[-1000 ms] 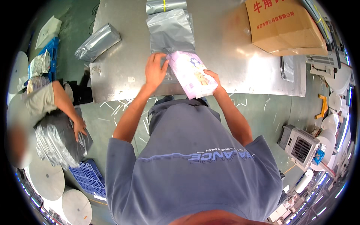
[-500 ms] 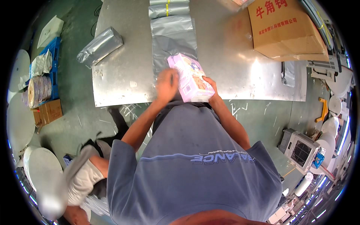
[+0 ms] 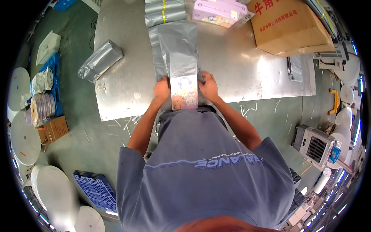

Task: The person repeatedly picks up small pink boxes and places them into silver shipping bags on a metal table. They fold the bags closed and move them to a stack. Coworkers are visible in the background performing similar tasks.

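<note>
Head view, as I see it from my distant post. The printed box (image 3: 184,94) lies at the near edge of the metal table (image 3: 131,73), in front of the torso, its far end covered by a grey bag (image 3: 178,46) and its near end bare. My left hand (image 3: 161,89) has its fingers curled and closed on the film beside the box's left side; my right hand (image 3: 208,87) pinches the film at the right, a dark fold showing by the fingertips. A second pink box (image 3: 219,12) stands beyond, next to the brown carton (image 3: 291,31). I judge the box light and fairly stiff, its corners crushable, and the film soft and slippery; the box is best taken by its long sides, the bag by its mouth's edges.
</note>
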The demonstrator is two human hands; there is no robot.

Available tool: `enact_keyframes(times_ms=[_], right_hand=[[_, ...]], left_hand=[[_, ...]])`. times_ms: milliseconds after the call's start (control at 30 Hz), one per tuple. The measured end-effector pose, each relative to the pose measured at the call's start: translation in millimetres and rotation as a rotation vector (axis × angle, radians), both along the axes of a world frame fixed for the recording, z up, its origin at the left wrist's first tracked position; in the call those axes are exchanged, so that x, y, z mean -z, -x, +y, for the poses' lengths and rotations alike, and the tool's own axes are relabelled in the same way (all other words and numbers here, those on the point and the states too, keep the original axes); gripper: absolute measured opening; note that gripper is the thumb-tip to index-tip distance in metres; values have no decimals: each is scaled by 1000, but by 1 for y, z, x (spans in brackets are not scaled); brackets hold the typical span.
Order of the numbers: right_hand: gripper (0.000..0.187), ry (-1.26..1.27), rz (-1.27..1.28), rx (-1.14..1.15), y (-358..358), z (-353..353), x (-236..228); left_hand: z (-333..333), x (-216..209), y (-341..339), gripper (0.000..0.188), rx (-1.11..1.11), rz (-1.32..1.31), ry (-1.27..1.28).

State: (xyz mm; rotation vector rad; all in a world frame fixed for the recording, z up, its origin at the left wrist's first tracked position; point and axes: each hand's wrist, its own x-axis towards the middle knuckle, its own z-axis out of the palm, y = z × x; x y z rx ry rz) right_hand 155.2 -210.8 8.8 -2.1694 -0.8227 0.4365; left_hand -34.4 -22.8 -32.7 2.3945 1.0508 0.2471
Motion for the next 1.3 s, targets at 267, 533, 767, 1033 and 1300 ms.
enact_keyframes(times_ms=[267,533,767,1033,1300], right_hand=[[43,651,-38,-802,6,-48,19],[25,74,-79,-322,-25,-12,47],[15,14,946,-47,2,-26,32],[26,-221,1160,-80,9,-20,-11],[20,-161,1014,-33,-3,-28,-8]], left_hand=[[-33,45,74,31,540,-54,321],[-18,-45,43,28,138,175,45],[-55,-78,-25,28,519,-204,-217],[-72,-64,-71,23,576,-102,-104],[-62,-49,11,25,612,-95,-46]])
